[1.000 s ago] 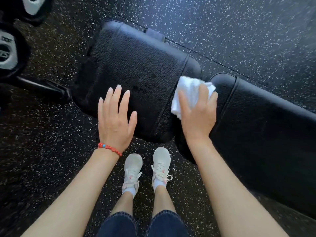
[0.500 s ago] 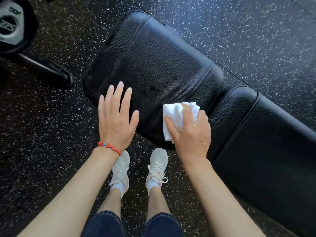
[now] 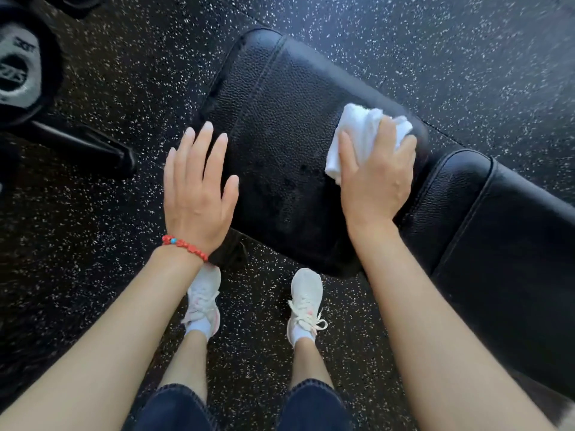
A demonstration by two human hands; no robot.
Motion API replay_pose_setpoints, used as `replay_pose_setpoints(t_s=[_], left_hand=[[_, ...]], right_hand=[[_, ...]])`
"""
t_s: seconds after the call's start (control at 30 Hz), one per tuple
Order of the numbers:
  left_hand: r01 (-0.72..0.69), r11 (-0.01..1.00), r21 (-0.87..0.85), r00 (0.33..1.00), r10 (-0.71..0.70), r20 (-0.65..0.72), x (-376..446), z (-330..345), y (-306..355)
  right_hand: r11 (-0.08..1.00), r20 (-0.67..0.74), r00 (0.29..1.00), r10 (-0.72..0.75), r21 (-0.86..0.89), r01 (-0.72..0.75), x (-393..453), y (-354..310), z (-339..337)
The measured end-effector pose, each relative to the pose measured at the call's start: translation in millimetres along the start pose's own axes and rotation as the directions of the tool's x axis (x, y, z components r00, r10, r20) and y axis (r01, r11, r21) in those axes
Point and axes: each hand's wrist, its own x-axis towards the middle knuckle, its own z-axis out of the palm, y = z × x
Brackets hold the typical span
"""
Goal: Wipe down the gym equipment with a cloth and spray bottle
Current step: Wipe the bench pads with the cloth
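Speckled floor (image 3: 435, 57), bench pad (image 3: 280, 119): R hand (image 3: 376, 178) grips cloth (image 3: 361, 132), prob. pressing; L hand (image 3: 196, 194) flat.

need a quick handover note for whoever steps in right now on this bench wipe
Right hand grips the white cloth, pressing it on the seat pad near the gap to the back pad.
Left hand is open, fingers straight, over the seat pad's near left edge; contact unclear.
No spray bottle in view.
Done: seat pad shows damp patches.
Left: finish the seat pad, then the back pad.
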Motion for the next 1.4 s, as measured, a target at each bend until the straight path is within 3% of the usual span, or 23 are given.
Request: replay_pose_setpoints(t_s=[0.17,0.33,0.43,0.57,0.73,1.03,1.17,1.27,1.33,1.4], left_hand=[[-0.140,0.990,0.001,0.988,0.140,0.072,18,-2,-33],[-0.225,0.972,-0.069,0.966,0.232,0.116,22,-2,-45],[-0.258,0.963,-0.079,0.955,0.266,0.132,23,-3,-49],[-0.296,0.950,-0.101,0.941,0.308,0.138,26,-3,-57],[-0.357,0.928,-0.104,0.919,0.369,0.138,28,-5,-65],[-0.299,0.952,-0.070,0.942,0.306,0.140,23,-5,-55],[-0.329,0.943,-0.047,0.933,0.333,0.135,26,-6,-52],[-0.336,0.941,-0.044,0.931,0.339,0.138,29,-5,-51],[-0.329,0.943,-0.044,0.934,0.332,0.134,31,-5,-50],[-0.324,0.945,-0.037,0.937,0.326,0.127,32,-7,-49]], right_hand=[[0.992,0.034,0.992,-0.123,-0.002,0.123,-84,-19,-9],[0.984,0.035,0.988,-0.154,-0.087,0.156,-68,-20,-8],[0.995,-0.019,1.000,-0.001,-0.102,-0.001,-37,-32,2],[0.960,-0.098,0.956,0.275,-0.018,-0.278,-23,-62,12],[0.994,-0.030,0.996,0.081,-0.077,-0.083,-99,-91,11],[0.999,-0.048,0.999,-0.003,-0.049,0.001,-102,-71,3],[0.972,-0.117,0.971,0.209,-0.081,-0.219,-106,-20,-12],[0.933,-0.120,0.929,0.351,-0.038,-0.357,-108,-29,-12],[0.958,-0.099,0.954,0.282,-0.030,-0.287,-108,-57,-3],[0.994,-0.034,0.994,0.100,-0.040,-0.101,-108,-81,4]])
